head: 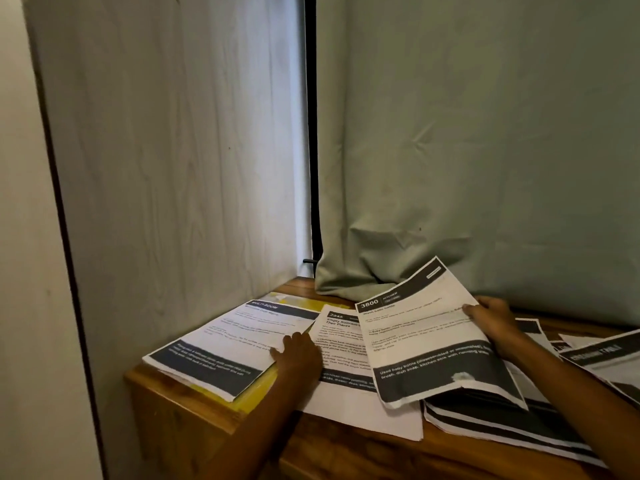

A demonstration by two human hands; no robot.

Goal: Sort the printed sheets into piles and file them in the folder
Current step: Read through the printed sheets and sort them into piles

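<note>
A pile of printed sheets (225, 344) headed "MULTI-ROOM" lies on a yellow folder (258, 393) at the table's left end. My left hand (298, 351) rests on this pile's right edge, fingers fairly straight. A middle pile (341, 379) headed "2945" lies flat beside it. My right hand (491, 322) grips a lifted sheet (426, 341) headed "3800 KITCHEN" by its right edge, thumb on top. This sheet is tilted above a stack of sheets (491, 420) on the right.
The wooden table (346, 455) stands in a corner, with a pale wall on the left and a green curtain (485, 168) behind. More printed sheets (602, 358) lie at the far right. The table's left end drops off near the folder.
</note>
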